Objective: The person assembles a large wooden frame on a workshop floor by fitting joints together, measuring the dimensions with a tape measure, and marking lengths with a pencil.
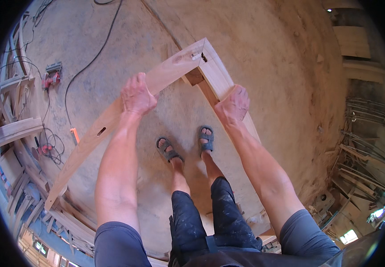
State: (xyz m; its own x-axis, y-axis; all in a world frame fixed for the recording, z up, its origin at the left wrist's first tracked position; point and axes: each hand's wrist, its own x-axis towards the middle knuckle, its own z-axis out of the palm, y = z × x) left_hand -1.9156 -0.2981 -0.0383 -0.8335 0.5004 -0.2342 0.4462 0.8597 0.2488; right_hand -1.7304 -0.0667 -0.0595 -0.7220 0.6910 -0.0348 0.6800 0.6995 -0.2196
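Observation:
Two pale wooden boards meet at a mitred corner in front of me. My left hand (138,95) is closed round the left board (174,67), which slants down toward the lower left and has a dark oval slot along it. Closed over the shorter-looking right board (214,71) is my right hand (235,104); that board runs back beneath my right forearm. Dark gaps and a small pale piece show at the joint. Just inside the corner there is a darker wood block (194,76); I cannot tell whether it is attached.
A red power tool (50,79) lies on the floor at left, with another red corded tool (46,149) nearer me. A black cable (98,51) crosses the floor beside an orange-handled object (74,135). Timber pieces (19,129) line the left; wood strips (357,173) lie at right.

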